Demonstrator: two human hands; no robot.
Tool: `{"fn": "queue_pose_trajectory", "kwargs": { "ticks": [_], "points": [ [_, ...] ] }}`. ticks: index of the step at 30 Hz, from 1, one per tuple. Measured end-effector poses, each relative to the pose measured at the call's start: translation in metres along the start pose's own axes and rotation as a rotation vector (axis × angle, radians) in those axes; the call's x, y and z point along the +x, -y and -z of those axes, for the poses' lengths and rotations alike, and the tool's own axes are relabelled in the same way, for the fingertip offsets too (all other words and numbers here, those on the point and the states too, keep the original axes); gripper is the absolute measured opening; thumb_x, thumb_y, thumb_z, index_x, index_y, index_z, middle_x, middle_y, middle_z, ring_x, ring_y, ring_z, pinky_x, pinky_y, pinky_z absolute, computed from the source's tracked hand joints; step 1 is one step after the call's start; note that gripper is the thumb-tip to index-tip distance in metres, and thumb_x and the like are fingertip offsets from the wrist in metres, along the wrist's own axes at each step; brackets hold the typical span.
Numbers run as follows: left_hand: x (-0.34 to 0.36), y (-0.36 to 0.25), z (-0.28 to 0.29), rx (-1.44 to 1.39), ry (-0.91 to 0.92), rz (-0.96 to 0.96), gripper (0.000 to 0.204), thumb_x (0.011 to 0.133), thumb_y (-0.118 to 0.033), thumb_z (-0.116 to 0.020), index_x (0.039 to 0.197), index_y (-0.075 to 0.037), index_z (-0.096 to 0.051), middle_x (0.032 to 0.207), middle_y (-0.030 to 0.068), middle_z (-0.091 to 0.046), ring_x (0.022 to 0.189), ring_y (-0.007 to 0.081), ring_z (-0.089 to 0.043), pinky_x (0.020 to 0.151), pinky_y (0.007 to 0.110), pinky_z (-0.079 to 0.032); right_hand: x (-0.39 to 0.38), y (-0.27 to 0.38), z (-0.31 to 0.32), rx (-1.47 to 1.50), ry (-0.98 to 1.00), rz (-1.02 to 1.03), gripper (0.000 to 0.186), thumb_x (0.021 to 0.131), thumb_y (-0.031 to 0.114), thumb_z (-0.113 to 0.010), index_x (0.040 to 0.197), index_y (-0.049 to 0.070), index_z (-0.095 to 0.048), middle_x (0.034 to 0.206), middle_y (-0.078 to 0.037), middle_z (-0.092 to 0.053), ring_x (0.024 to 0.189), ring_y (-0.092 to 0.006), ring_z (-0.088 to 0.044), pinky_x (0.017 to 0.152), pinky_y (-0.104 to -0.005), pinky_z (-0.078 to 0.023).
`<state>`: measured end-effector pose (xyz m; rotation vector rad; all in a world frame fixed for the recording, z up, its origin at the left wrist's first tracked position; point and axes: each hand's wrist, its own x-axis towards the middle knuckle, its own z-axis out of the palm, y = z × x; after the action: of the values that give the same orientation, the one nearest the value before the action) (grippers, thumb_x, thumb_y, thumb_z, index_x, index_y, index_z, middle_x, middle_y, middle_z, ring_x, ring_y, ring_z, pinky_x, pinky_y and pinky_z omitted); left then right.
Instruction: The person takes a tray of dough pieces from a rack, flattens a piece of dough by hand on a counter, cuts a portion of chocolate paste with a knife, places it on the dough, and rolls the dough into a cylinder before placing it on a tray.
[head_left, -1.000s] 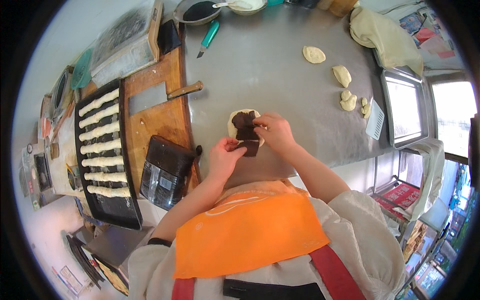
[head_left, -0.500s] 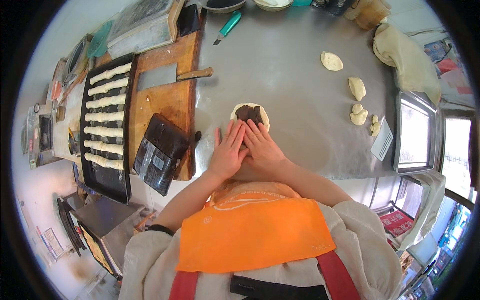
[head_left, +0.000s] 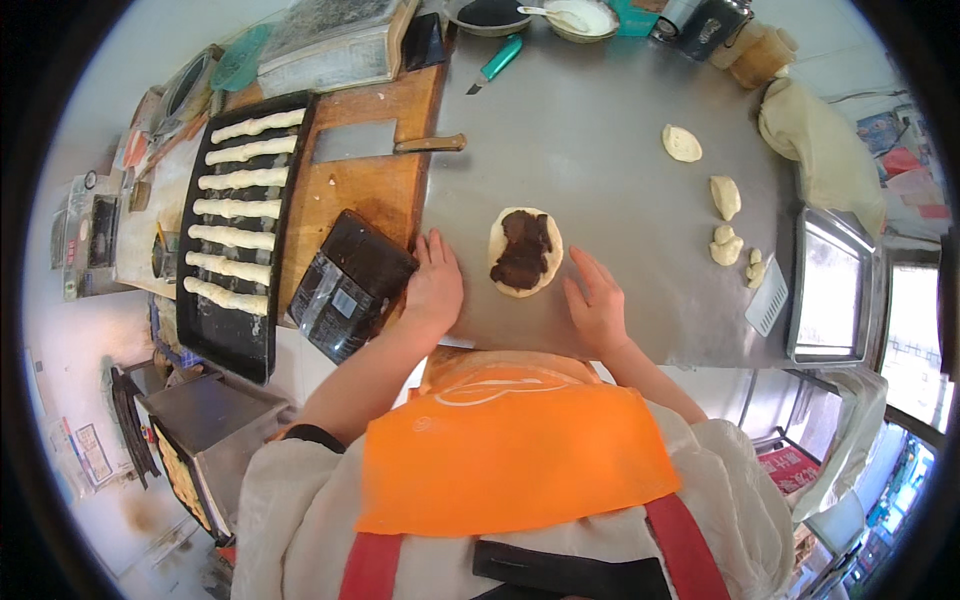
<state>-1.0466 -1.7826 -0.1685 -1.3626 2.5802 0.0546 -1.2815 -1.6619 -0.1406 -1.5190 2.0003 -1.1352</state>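
A round of pale dough [head_left: 496, 240] lies on the steel worktop [head_left: 550, 130], topped with a dark brown slab of filling [head_left: 525, 247]. My left hand [head_left: 431, 283] is open at the edge of the wooden board, left of the dough and beside a dark, plastic-wrapped block [head_left: 340, 285]; whether it touches the block I cannot tell. My right hand [head_left: 597, 303] is open on the worktop just right of the dough, its fingers slightly bent.
At left are a black tray [head_left: 220, 330] of dough strips and a cleaver [head_left: 355, 141] on the board [head_left: 385, 100]. A green cutter [head_left: 500, 58] and bowls [head_left: 583, 22] sit behind. Several dough pieces [head_left: 725, 197], a slotted scraper [head_left: 767, 297] and a metal tray [head_left: 857, 300] are at right.
My hands have drawn apart from the dough, left hand leftward, right hand rightward. The filling, which they covered half a second ago, now shows in full, flat on the dough.
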Motion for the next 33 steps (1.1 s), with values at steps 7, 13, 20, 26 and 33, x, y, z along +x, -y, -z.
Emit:
{"fn": "queue_pose_trajectory", "kwargs": {
  "ticks": [7, 13, 20, 26, 33],
  "points": [
    [0.013, -0.001, 0.013, 0.155, 0.193, -0.083, 0.036, 0.081, -0.005, -0.065, 0.113, 0.007, -0.054, 0.111, 0.0223, -0.058, 0.1, 0.0394, -0.064, 0.077, 0.037, -0.06, -0.022, -0.025, 0.008, -0.016, 0.072, -0.023, 0.015, 0.087, 0.009, -0.065, 0.1, 0.005, -0.072, 0.088, -0.013, -0.07, 0.074, -0.0301, -0.067, 0.068, -0.0386, -0.054],
    [0.004, 0.005, 0.073, -0.268, -0.063, -0.118, 0.018, 0.079, -0.005, -0.062, 0.097, -0.004, -0.063, 0.096, 0.017, -0.064, 0.09, 0.0355, -0.065, 0.078, 0.045, -0.055, -0.027, -0.006, -0.005, 0.119, 0.112, -0.098, 0.015, 0.087, 0.011, -0.065, 0.099, 0.004, -0.072, 0.089, -0.012, -0.07, 0.074, -0.0304, -0.067, 0.068, -0.0381, -0.054],
    [0.026, 0.136, 0.099, -0.115, -0.031, -0.036, 0.021, 0.087, -0.021, -0.066, 0.104, -0.01, -0.073, 0.103, 0.0072, -0.071, 0.106, 0.0261, -0.062, 0.106, 0.051, -0.036, -0.035, -0.006, -0.015, 0.12, 0.137, -0.069, 0.016, 0.086, 0.012, -0.066, 0.099, 0.004, -0.072, 0.09, -0.013, -0.071, 0.077, -0.0314, -0.068, 0.068, -0.0389, -0.054],
    [0.012, 0.148, 0.081, -0.47, -0.248, 0.069, 0.061, 0.098, -0.042, -0.056, 0.148, -0.008, -0.043, 0.158, 0.0199, -0.032, 0.148, 0.037, -0.026, 0.119, 0.06, -0.012, -0.037, -0.008, -0.017, 0.107, 0.089, -0.108, 0.014, 0.085, 0.012, -0.066, 0.097, 0.006, -0.072, 0.09, -0.012, -0.071, 0.08, -0.0319, -0.069, 0.07, -0.0403, -0.055],
    [-0.024, 0.011, 0.056, -0.51, -0.233, -0.481, 0.041, 0.077, -0.017, -0.08, 0.113, -0.004, -0.067, 0.114, 0.0092, -0.065, 0.105, 0.0287, -0.061, 0.093, 0.044, -0.044, -0.031, -0.016, -0.044, -0.192, 0.079, 0.161, 0.009, 0.08, 0.014, -0.069, 0.087, 0.01, -0.067, 0.085, -0.006, -0.064, 0.082, -0.0279, -0.063, 0.069, -0.0413, -0.053]
  ]
}}
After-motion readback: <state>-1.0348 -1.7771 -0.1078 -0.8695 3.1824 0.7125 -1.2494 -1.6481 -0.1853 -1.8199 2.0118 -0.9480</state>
